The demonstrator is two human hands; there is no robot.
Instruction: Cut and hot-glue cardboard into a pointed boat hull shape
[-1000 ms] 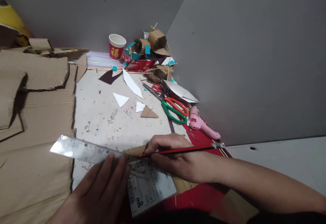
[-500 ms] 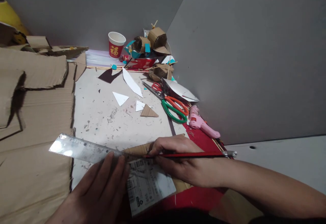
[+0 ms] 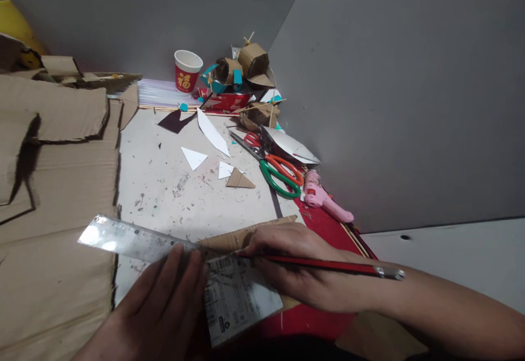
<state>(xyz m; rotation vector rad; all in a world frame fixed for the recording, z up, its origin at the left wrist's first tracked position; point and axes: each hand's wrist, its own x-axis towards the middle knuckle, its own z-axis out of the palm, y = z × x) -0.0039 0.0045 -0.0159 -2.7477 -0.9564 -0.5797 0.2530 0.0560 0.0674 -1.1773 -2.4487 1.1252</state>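
Observation:
My left hand (image 3: 164,295) lies flat with its fingers stretched over a clear ruler (image 3: 123,236), pressing it down. Beneath the ruler's right part is a piece of corrugated cardboard (image 3: 229,240) bearing a white printed label (image 3: 241,301). A red and black pencil (image 3: 328,263) with a metal end is pinched in my right hand (image 3: 295,262). Its tip is near the ruler's right part, at the cardboard; my fingers partly hide it, and I cannot tell whether it touches.
Large cardboard sheets (image 3: 74,186) cover the left. Scissors (image 3: 281,178) with green and orange handles and a pink glue gun (image 3: 326,199) lie to the right. A red paper cup (image 3: 187,74) and cardboard models (image 3: 252,63) stand at the back. Cut scraps (image 3: 194,157) lie mid-table.
My right hand has shifted slightly right and down, and the pencil's back end has swung right and down. My left hand and the ruler have stayed nearly still.

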